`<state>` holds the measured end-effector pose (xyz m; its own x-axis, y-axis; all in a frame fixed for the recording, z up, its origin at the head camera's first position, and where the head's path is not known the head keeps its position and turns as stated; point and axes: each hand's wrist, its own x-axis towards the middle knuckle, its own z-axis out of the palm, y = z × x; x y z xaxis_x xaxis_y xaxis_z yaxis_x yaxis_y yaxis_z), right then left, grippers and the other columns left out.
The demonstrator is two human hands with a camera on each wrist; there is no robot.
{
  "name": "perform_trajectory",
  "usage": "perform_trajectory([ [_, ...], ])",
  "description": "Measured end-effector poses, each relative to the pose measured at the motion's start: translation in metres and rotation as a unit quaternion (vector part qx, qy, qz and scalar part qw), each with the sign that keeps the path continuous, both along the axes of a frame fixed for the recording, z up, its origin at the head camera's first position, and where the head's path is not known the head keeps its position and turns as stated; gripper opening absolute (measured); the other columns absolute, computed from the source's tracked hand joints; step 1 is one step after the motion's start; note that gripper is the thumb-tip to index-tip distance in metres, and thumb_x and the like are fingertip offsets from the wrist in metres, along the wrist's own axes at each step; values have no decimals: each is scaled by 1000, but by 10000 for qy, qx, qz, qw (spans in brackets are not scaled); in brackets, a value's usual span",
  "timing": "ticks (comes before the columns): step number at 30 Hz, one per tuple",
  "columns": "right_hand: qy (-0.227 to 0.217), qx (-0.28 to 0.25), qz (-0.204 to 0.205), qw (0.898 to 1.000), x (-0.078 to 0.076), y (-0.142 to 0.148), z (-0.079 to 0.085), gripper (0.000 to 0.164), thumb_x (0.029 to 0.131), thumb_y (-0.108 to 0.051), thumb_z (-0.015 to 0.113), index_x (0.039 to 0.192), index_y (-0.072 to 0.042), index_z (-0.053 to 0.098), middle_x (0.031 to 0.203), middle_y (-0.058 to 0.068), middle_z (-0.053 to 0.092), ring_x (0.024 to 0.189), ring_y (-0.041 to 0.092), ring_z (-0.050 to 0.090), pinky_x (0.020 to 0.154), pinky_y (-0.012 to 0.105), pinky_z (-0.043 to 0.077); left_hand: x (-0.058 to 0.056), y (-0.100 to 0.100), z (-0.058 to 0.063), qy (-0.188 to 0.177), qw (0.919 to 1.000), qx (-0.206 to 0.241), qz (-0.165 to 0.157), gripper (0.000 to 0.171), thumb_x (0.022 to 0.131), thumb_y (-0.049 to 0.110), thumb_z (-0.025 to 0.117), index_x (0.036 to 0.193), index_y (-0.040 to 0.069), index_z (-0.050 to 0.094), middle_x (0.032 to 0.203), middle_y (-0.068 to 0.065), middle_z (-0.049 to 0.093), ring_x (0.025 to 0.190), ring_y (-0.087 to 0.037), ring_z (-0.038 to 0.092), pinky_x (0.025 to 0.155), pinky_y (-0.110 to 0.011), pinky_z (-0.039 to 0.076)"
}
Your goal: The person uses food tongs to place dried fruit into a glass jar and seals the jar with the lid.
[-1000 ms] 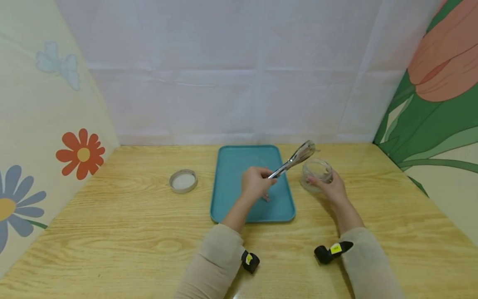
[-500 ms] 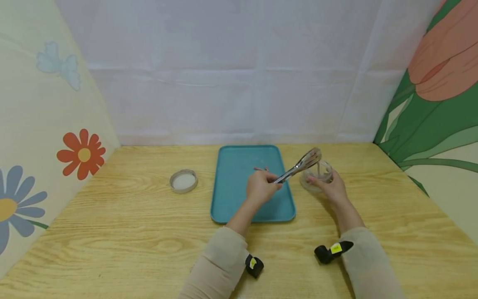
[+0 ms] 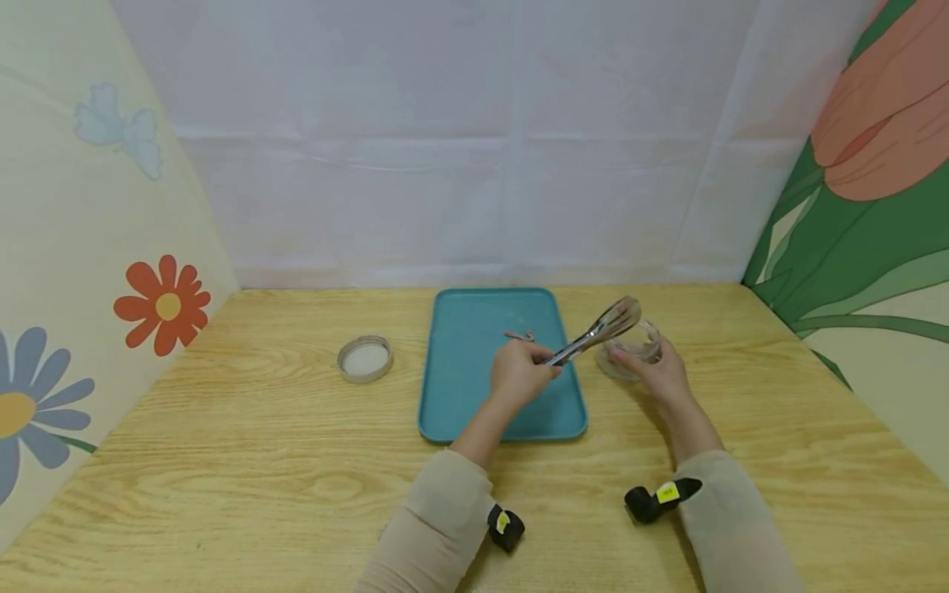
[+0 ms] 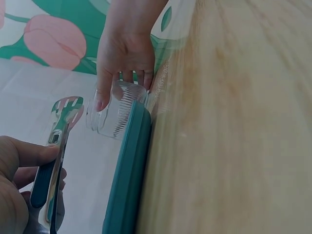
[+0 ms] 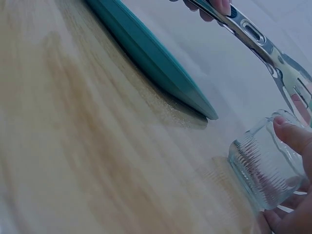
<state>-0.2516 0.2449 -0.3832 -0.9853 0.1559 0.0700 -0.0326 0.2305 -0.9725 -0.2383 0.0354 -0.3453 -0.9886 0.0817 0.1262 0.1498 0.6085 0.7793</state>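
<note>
My left hand grips metal tongs by the handle, over the right side of a blue tray. Pointing up and to the right, the tongs' slotted head hangs just above the mouth of a clear glass jar. The right hand holds that jar from its right side, thumb near the rim, on the table beside the tray. Ribbed glass blurs what is inside; a dark reddish patch shows low in the jar in the right wrist view. A small pinkish-brown piece lies on the tray, partly behind my left hand.
A round lid with a pale inside lies left of the tray on the wooden table. A white cloth hangs along the back edge, and flower-printed panels stand at both sides.
The left hand and tongs have moved slightly right and down over the jar. A small piece seen at the tongs' tip, then below it at the jar, no longer shows there. The right hand stays put.
</note>
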Motion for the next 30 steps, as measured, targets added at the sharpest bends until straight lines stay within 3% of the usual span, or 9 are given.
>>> perform_trajectory([
  [12, -56, 58, 66, 9999, -1, 0, 0, 88, 73, -32, 68, 137, -2, 16, 132, 22, 28, 118, 33, 27, 94, 42, 22, 0, -7, 6, 162, 9998, 129, 46, 14, 71, 18, 71, 85, 16, 71, 68, 7, 60, 56, -8, 51, 49, -23, 41],
  [20, -43, 124, 42, 9999, -2, 0, -1, 87, 72, -32, 68, 136, -2, 17, 131, 22, 28, 117, 34, 28, 93, 43, 23, -4, -25, 8, 355, 9985, 393, 103, 13, 69, 13, 71, 82, 12, 71, 68, 4, 62, 61, -10, 56, 59, -28, 43],
  [30, -39, 103, 1, 9999, -3, 2, -4, 90, 71, -33, 70, 136, -1, 17, 131, 23, 28, 117, 34, 27, 94, 43, 23, -6, -44, 15, 487, 9980, 343, 189, 16, 68, 14, 71, 82, 8, 70, 71, 1, 63, 62, -11, 53, 54, -26, 41],
])
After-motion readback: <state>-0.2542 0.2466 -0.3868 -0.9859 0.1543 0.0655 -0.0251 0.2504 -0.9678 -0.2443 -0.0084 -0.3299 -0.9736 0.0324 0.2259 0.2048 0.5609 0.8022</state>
